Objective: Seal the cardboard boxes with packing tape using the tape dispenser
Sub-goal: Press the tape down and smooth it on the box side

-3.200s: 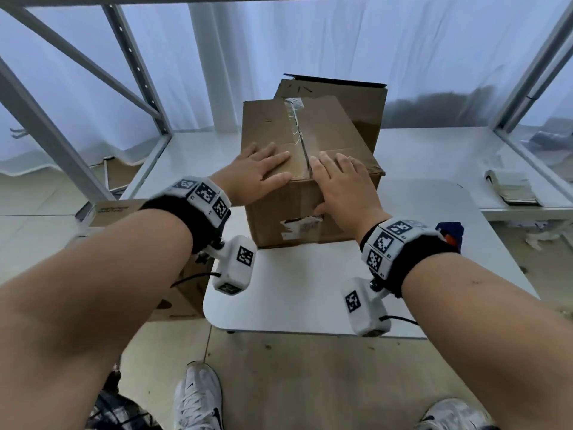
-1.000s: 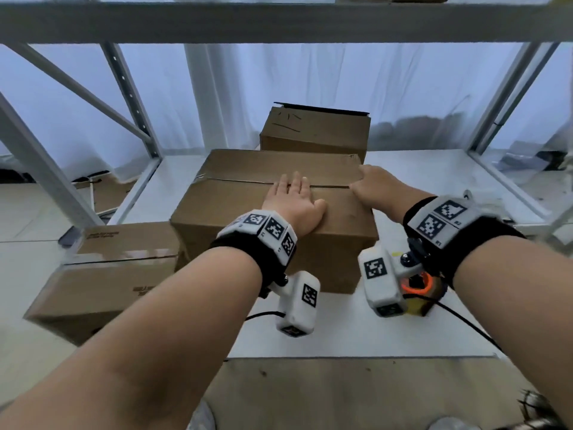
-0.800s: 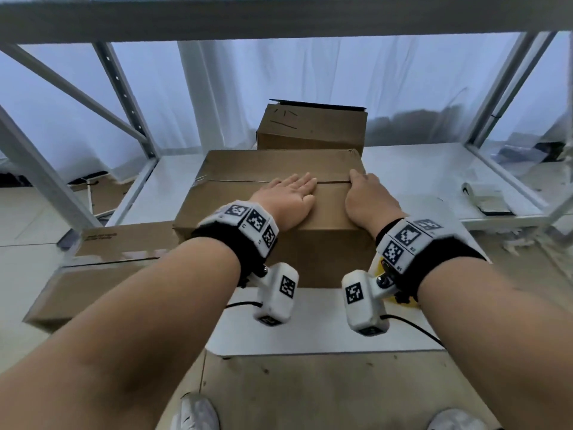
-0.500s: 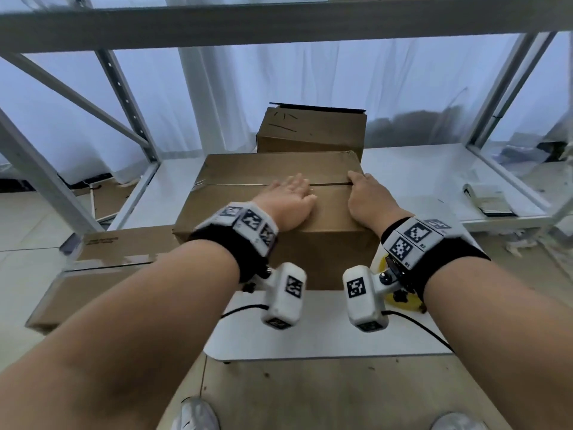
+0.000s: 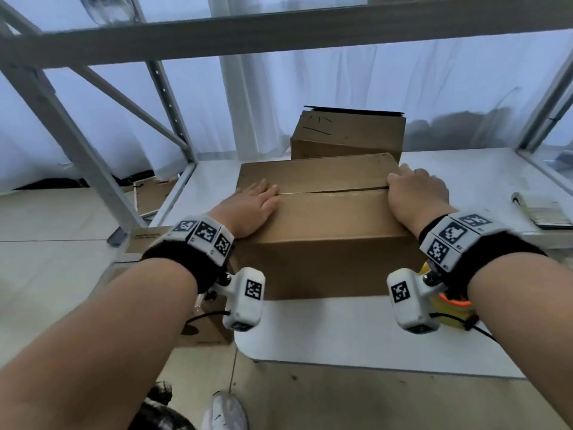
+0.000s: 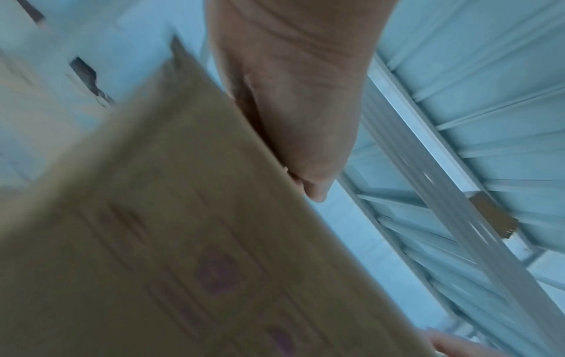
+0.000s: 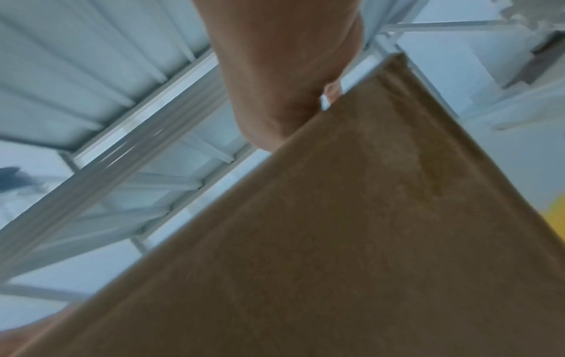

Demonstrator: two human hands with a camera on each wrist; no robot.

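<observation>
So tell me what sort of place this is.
Probably a packing or storeroom workstation: cardboard boxes sit on a white table and the floor, a grey metal shelving frame stands around it, and a yellow and orange tape dispenser lies by the right hand.

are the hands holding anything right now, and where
Nothing gripped: left hand and right hand lie flat on the cardboard box top, at opposite ends of its seam.

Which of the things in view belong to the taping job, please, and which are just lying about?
Job: front cardboard box, left hand and right hand flat on its flaps; yellow tape dispenser; rear box.
Lying about: floor box; notebook.
</observation>
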